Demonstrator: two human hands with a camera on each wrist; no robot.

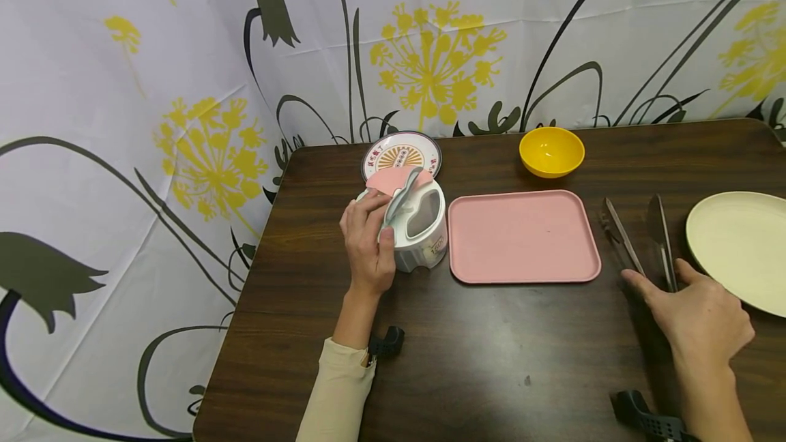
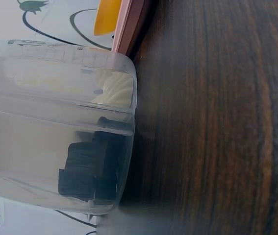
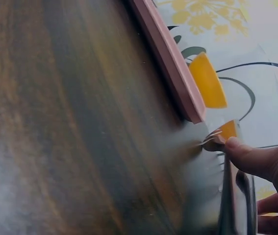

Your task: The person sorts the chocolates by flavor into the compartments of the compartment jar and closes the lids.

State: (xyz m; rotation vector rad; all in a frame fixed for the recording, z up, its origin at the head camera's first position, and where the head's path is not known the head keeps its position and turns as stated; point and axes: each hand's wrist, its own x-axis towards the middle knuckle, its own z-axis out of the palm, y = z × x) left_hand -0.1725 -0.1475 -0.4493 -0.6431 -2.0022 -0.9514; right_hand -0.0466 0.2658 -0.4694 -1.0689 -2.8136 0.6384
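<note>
My left hand (image 1: 371,241) grips a storage container (image 1: 424,230) at its left side, fingers over the top and thumb by a raised grey flap (image 1: 402,195). A pink flap (image 1: 396,179) stands up behind. Through the clear wall, in the left wrist view, black wrapped pieces (image 2: 87,169) and pale ridged pieces (image 2: 114,88) lie in separate compartments. Over the table's right part, my right hand (image 1: 703,312) holds metal tongs (image 1: 663,244), thumb on one arm, the two arms spread apart. One tip has fork-like tines (image 3: 212,140).
Right of the container lies a pink tray (image 1: 522,278), with a yellow bowl (image 1: 551,152) behind it. A round patterned plate (image 1: 402,149) is behind the container. The cream plate (image 1: 743,251) lies right of the tongs. A patterned cloth (image 1: 331,53) hangs along the table's back edge.
</note>
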